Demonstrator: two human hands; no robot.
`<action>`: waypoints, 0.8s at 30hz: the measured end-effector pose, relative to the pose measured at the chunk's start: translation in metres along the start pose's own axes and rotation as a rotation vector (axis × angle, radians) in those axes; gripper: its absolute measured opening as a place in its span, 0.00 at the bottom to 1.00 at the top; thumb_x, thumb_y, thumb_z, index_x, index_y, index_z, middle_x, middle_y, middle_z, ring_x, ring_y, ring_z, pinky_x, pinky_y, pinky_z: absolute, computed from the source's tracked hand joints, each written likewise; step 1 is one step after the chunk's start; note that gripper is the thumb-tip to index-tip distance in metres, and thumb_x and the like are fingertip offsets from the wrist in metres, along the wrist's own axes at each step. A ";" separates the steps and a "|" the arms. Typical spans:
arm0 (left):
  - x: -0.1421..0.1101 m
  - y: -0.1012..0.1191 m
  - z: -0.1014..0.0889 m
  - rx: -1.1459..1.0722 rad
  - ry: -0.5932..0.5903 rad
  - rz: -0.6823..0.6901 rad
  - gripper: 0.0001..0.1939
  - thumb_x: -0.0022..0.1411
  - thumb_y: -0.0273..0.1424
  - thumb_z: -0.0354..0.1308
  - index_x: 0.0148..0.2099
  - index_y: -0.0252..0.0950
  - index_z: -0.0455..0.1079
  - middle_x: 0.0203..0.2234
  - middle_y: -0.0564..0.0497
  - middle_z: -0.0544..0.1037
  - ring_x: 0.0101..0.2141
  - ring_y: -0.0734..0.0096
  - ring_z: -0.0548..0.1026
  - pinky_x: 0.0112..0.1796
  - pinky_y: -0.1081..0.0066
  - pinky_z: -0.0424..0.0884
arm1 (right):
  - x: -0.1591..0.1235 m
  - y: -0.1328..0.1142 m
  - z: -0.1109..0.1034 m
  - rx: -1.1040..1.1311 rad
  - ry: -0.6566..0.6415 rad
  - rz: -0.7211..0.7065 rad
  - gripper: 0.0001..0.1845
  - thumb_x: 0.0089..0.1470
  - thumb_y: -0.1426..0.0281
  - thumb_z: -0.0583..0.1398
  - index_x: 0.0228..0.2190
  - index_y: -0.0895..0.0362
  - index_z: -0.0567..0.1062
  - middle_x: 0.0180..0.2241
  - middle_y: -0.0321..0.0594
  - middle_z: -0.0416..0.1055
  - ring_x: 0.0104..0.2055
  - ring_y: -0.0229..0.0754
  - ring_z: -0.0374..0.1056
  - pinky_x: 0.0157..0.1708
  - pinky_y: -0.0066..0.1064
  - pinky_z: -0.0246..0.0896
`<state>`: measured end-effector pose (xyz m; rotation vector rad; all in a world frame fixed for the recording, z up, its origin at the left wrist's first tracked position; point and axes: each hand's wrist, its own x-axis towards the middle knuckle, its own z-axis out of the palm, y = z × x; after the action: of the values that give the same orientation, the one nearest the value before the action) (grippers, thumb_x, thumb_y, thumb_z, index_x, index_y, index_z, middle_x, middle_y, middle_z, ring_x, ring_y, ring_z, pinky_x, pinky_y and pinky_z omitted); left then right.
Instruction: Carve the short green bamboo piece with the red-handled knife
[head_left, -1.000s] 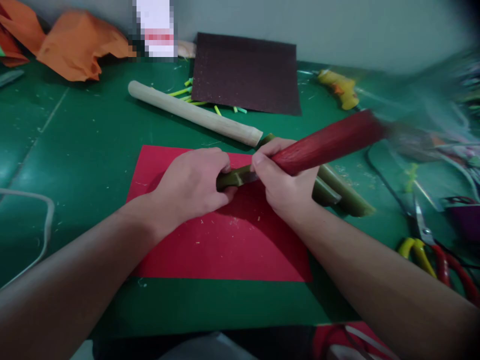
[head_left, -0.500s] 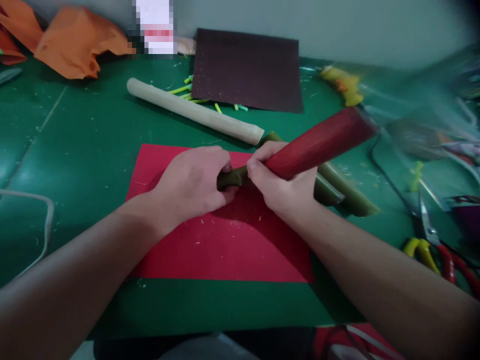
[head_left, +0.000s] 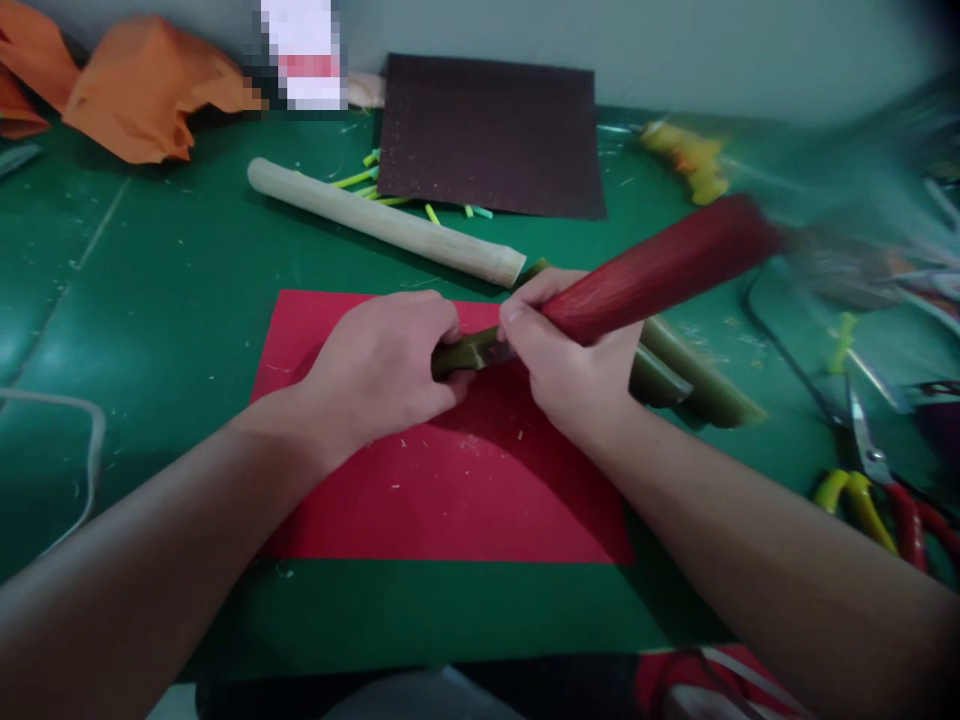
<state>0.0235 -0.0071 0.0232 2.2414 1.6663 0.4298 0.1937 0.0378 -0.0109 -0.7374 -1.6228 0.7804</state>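
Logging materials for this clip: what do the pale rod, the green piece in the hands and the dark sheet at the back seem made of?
Pale rod: likely bare wood, matte cream, shaved end. Green piece: probably bamboo, smooth olive skin, like the green stalks beside it. Dark sheet: possibly sandpaper, judging by its speckled matte brown surface.

Two bare hands, the left hand and the right hand, meeting at the centre; one red-handled tool running off toward 2 o'clock; one green bamboo strip between the hands; two more green bamboo pieces at 3 o'clock; one red sheet at 6 o'clock; one pale wooden rod at 11 o'clock; one dark sandpaper sheet at 12 o'clock; two orange crumpled papers at 10 o'clock; one pair of scissors at 4 o'clock.
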 end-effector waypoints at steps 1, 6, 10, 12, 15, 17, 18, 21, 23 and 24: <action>0.000 0.000 0.000 0.004 0.000 -0.002 0.07 0.59 0.35 0.61 0.34 0.37 0.69 0.30 0.49 0.75 0.31 0.66 0.70 0.30 0.66 0.60 | 0.000 0.001 0.000 0.011 0.011 -0.005 0.14 0.53 0.75 0.65 0.20 0.50 0.70 0.20 0.31 0.69 0.22 0.36 0.65 0.24 0.35 0.67; 0.000 0.000 0.001 0.002 0.016 -0.002 0.07 0.58 0.35 0.61 0.34 0.37 0.69 0.30 0.49 0.75 0.31 0.66 0.70 0.30 0.66 0.61 | 0.002 0.001 0.001 0.000 -0.002 -0.023 0.13 0.54 0.74 0.65 0.22 0.49 0.71 0.22 0.32 0.71 0.24 0.38 0.67 0.28 0.36 0.70; 0.000 0.000 0.000 0.000 0.011 -0.009 0.07 0.58 0.34 0.62 0.34 0.37 0.69 0.30 0.50 0.75 0.30 0.67 0.70 0.30 0.67 0.61 | 0.001 -0.001 -0.001 -0.005 -0.016 0.002 0.14 0.52 0.77 0.65 0.21 0.50 0.71 0.21 0.32 0.70 0.23 0.37 0.67 0.26 0.35 0.68; 0.001 0.000 0.000 -0.007 0.010 -0.007 0.07 0.58 0.35 0.62 0.33 0.37 0.69 0.30 0.50 0.75 0.30 0.67 0.70 0.29 0.67 0.60 | 0.000 -0.001 -0.001 0.005 -0.013 0.018 0.13 0.51 0.77 0.65 0.21 0.50 0.71 0.20 0.31 0.68 0.22 0.36 0.65 0.24 0.34 0.66; 0.001 -0.001 0.001 -0.016 0.022 0.002 0.07 0.57 0.35 0.62 0.34 0.37 0.69 0.29 0.50 0.74 0.30 0.66 0.69 0.29 0.66 0.60 | 0.001 -0.001 0.000 0.017 0.021 0.013 0.13 0.51 0.77 0.64 0.20 0.51 0.71 0.20 0.31 0.68 0.22 0.37 0.65 0.26 0.35 0.67; 0.002 -0.002 0.002 -0.017 0.025 0.002 0.07 0.57 0.35 0.62 0.34 0.37 0.69 0.30 0.50 0.74 0.30 0.66 0.69 0.29 0.66 0.60 | 0.002 -0.001 0.001 0.021 0.033 0.013 0.13 0.51 0.76 0.64 0.20 0.51 0.72 0.21 0.32 0.69 0.23 0.37 0.66 0.27 0.36 0.69; 0.002 -0.002 0.002 -0.018 0.027 0.002 0.07 0.57 0.35 0.62 0.34 0.37 0.69 0.30 0.50 0.74 0.30 0.66 0.69 0.29 0.66 0.60 | 0.003 -0.001 0.001 0.017 0.029 0.016 0.12 0.51 0.75 0.63 0.20 0.51 0.72 0.21 0.32 0.70 0.23 0.37 0.66 0.28 0.36 0.69; 0.001 -0.002 0.003 -0.019 0.032 0.006 0.08 0.58 0.35 0.62 0.34 0.37 0.69 0.30 0.50 0.74 0.30 0.66 0.69 0.29 0.66 0.60 | 0.004 -0.003 0.001 -0.002 0.005 0.028 0.12 0.50 0.75 0.64 0.19 0.50 0.71 0.20 0.33 0.70 0.22 0.37 0.64 0.26 0.36 0.68; 0.001 -0.002 0.002 -0.029 0.025 0.010 0.07 0.58 0.35 0.62 0.34 0.37 0.69 0.29 0.50 0.74 0.30 0.67 0.69 0.29 0.66 0.60 | 0.003 -0.004 0.001 -0.003 0.000 0.047 0.12 0.48 0.75 0.64 0.19 0.50 0.71 0.20 0.32 0.69 0.22 0.37 0.64 0.25 0.35 0.66; 0.001 -0.001 0.002 -0.036 0.019 0.010 0.07 0.58 0.35 0.62 0.34 0.37 0.70 0.29 0.50 0.74 0.30 0.67 0.69 0.29 0.66 0.59 | 0.003 -0.004 0.001 0.001 0.003 0.062 0.12 0.48 0.76 0.64 0.19 0.51 0.71 0.19 0.32 0.68 0.22 0.37 0.64 0.25 0.35 0.66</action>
<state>0.0232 -0.0059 0.0211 2.2274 1.6445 0.4810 0.1924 0.0372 -0.0058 -0.7904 -1.6035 0.8240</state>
